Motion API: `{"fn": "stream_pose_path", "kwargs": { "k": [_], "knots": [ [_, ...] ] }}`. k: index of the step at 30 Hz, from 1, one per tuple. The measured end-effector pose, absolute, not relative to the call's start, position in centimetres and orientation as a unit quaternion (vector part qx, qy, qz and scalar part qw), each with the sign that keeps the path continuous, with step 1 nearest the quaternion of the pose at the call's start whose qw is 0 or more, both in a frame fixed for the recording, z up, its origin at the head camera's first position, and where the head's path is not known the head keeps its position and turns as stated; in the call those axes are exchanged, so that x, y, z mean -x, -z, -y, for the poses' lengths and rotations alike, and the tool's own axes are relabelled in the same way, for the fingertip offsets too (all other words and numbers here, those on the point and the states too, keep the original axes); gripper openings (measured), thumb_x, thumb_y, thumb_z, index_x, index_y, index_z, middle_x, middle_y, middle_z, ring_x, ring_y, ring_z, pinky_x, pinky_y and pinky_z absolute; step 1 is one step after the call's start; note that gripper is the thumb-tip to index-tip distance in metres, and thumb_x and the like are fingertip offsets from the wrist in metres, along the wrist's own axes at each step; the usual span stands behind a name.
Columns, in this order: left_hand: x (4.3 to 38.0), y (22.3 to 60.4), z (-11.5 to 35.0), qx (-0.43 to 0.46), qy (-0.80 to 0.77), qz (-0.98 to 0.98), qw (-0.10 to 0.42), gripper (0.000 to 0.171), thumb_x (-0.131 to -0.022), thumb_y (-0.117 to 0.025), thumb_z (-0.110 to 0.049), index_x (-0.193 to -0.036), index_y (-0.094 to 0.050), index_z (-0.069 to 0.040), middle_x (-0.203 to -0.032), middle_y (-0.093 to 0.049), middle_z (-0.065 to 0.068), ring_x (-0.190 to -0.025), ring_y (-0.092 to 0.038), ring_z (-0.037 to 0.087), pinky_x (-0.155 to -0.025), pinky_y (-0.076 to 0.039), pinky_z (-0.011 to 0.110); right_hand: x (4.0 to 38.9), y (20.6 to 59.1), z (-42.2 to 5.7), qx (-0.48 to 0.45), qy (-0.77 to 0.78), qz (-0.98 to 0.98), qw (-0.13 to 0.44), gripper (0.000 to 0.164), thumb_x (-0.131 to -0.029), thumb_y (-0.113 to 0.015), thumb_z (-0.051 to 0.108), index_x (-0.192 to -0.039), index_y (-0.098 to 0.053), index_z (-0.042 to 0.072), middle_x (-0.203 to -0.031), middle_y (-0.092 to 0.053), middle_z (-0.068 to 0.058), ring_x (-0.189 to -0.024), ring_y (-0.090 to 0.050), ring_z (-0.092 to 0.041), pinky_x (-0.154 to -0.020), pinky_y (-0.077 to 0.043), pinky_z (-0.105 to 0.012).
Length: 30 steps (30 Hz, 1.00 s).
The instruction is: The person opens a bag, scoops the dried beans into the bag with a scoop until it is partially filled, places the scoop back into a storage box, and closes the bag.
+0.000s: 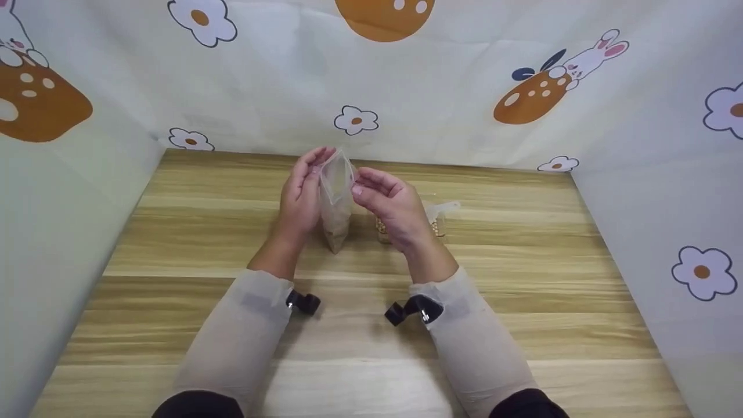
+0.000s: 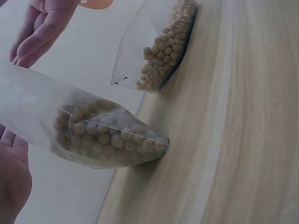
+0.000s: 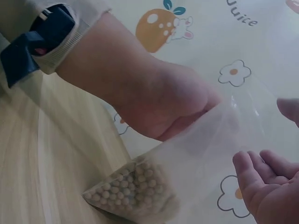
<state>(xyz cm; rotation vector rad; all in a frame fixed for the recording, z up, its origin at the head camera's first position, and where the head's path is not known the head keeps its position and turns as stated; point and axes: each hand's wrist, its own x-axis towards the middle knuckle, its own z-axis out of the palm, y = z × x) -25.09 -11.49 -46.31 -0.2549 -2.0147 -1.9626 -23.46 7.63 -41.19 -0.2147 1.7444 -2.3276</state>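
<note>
A frosted zip bag [image 1: 335, 217] stands upright on the table, its mouth spread into a diamond shape. Pale round beads [image 2: 107, 135], perhaps dried beans, fill its lower part. My left hand [image 1: 302, 191] holds the bag's upper left side, its fingers partly hidden behind the plastic in the right wrist view. At the right edge of the mouth is my right hand [image 1: 395, 206], thumb and fingertips apart from each other and close to the rim; whether they touch it I cannot tell. Behind that hand, a clear box [image 1: 441, 237] holds more beads.
A whitish handle-like piece [image 1: 447, 207] sticks out over the clear box. Printed cloth walls [image 1: 429, 87] enclose the wooden table [image 1: 348, 371] at the back and both sides. Each wrist carries a small black camera [image 1: 305, 303].
</note>
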Motion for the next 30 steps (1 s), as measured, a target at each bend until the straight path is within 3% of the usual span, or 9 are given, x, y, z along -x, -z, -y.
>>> {"fn": "stream_pose_path", "kwargs": {
  "k": [6, 12, 15, 22, 30],
  "knots": [
    [26.3, 46.1, 11.5, 0.090, 0.701, 0.701, 0.098, 0.050, -0.114, -0.034, -0.022, -0.162, -0.044, -0.016, -0.166, -0.052, 0.001, -0.157, -0.043, 0.016, -0.135, -0.028, 0.045, 22.9, 41.4, -6.9, 0.109, 0.751, -0.641, 0.111, 0.073, -0.087, -0.083, 0.003, -0.152, -0.053, -0.003, -0.152, -0.062, -0.023, -0.142, -0.061, -0.033, -0.112, -0.057, -0.038],
    [27.4, 45.9, 11.7, 0.096, 0.729, 0.677, 0.027, 0.053, -0.112, -0.032, -0.024, -0.163, -0.042, -0.023, -0.165, -0.052, -0.001, -0.158, -0.040, 0.017, -0.136, -0.022, 0.049, 22.5, 41.8, -5.9, 0.128, 0.720, -0.677, 0.080, 0.087, -0.083, -0.090, 0.009, -0.157, -0.047, -0.002, -0.159, -0.056, -0.020, -0.149, -0.054, -0.033, -0.121, -0.050, -0.042],
    [27.8, 45.8, 11.7, 0.108, 0.751, 0.651, 0.011, 0.053, -0.111, -0.032, -0.021, -0.162, -0.043, -0.020, -0.160, -0.056, 0.005, -0.155, -0.044, 0.020, -0.135, -0.024, 0.050, 22.4, 42.0, -5.6, 0.125, 0.713, -0.687, 0.069, 0.087, -0.084, -0.090, 0.010, -0.158, -0.046, -0.002, -0.158, -0.056, -0.021, -0.149, -0.054, -0.035, -0.120, -0.051, -0.041],
    [27.5, 45.8, 12.3, 0.081, 0.769, 0.633, 0.029, 0.051, -0.110, -0.036, -0.018, -0.159, -0.048, -0.015, -0.154, -0.050, 0.007, -0.147, -0.047, 0.019, -0.132, -0.032, 0.044, 22.7, 42.1, -5.9, 0.112, 0.730, -0.670, 0.081, 0.077, -0.086, -0.085, 0.003, -0.155, -0.051, 0.000, -0.154, -0.060, -0.021, -0.142, -0.061, -0.035, -0.115, -0.055, -0.039],
    [26.3, 45.8, 13.6, 0.039, 0.774, 0.629, 0.069, 0.046, -0.111, -0.042, -0.013, -0.156, -0.051, -0.008, -0.154, -0.054, 0.007, -0.148, -0.047, 0.022, -0.132, -0.034, 0.040, 23.0, 42.2, -6.5, 0.105, 0.737, -0.662, 0.083, 0.066, -0.090, -0.078, 0.000, -0.152, -0.055, -0.002, -0.150, -0.064, -0.020, -0.138, -0.064, -0.032, -0.111, -0.058, -0.037]
  ]
}}
